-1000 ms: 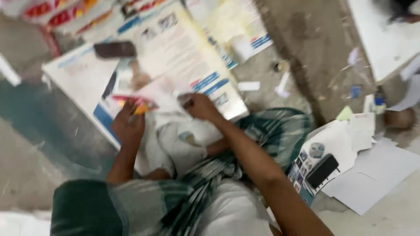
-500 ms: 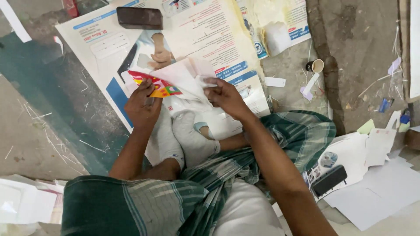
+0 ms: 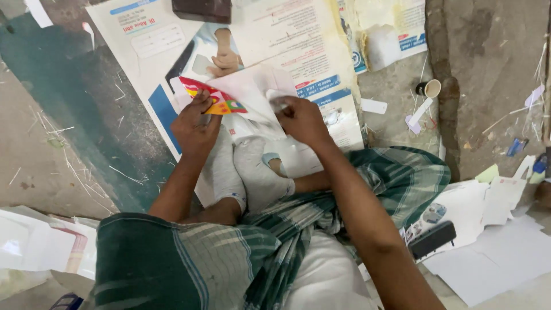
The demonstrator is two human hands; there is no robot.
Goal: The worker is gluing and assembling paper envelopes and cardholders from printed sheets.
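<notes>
Your left hand reaches forward past your knee, forearm running straight up from the green checked cloth wrapped round your legs. Its fingers curl down and pinch the near edge of a small folded paper piece printed in red, yellow and green, thumb hidden beneath. Your right hand comes in from the right, elbow bent, wrist cocked inward; its fingertips are pressed together on the white sheet of paper that lies under and beside the coloured piece. The two hands sit near each other but apart, with the white sheet spanning the gap.

That paper rests on a large glossy printed poster spread on the concrete floor. Your feet in white socks lie just below the hands, on the poster. A dark rectangular block sits at the poster's far edge. A black flat device lies on loose white sheets by your right thigh.
</notes>
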